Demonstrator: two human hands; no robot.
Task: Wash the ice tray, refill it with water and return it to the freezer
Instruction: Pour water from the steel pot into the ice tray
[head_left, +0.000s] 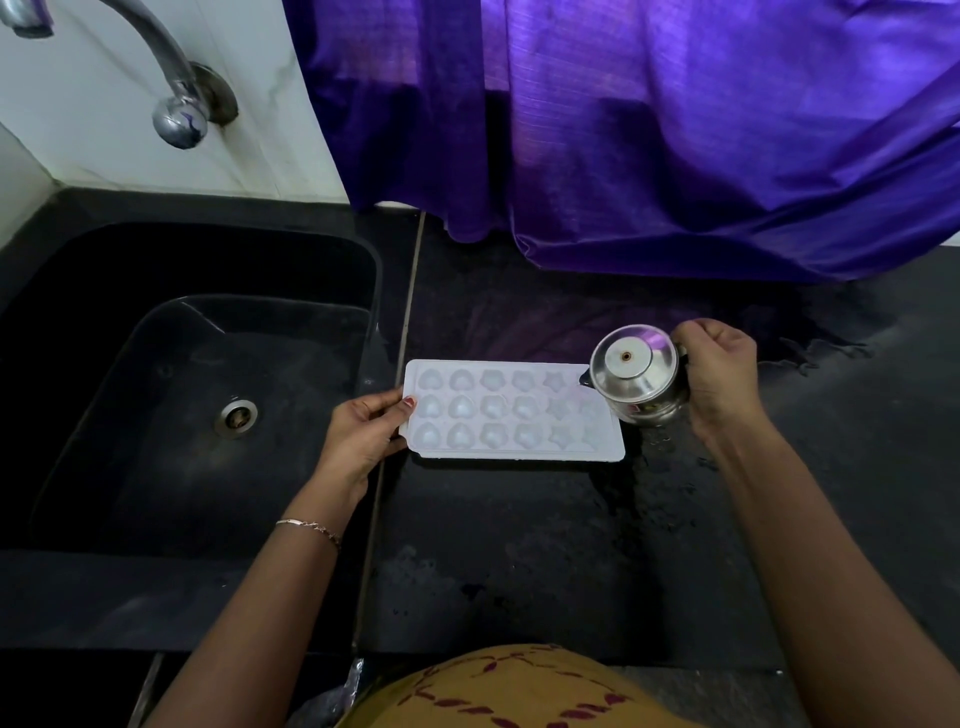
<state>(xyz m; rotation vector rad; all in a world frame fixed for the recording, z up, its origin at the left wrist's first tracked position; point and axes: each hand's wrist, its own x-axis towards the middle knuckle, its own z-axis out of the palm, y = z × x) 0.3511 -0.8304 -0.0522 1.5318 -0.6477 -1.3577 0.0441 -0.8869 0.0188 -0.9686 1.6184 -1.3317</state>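
Head view: ice tray flat on worktop, just right of sink, long axis running left–right between my hands; left hand pinches its left short end; right hand grips a steel jug, spout over the right-end cells. Pour likely proceeds right to left

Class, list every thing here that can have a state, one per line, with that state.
Ice tray: flat on counter, cavities up.
Steel jug: lidded, spout over tray's right end.
Left hand: holds tray's left edge.
Right hand: grips the jug.
Tap: no water running.
Counter: wet near tray.
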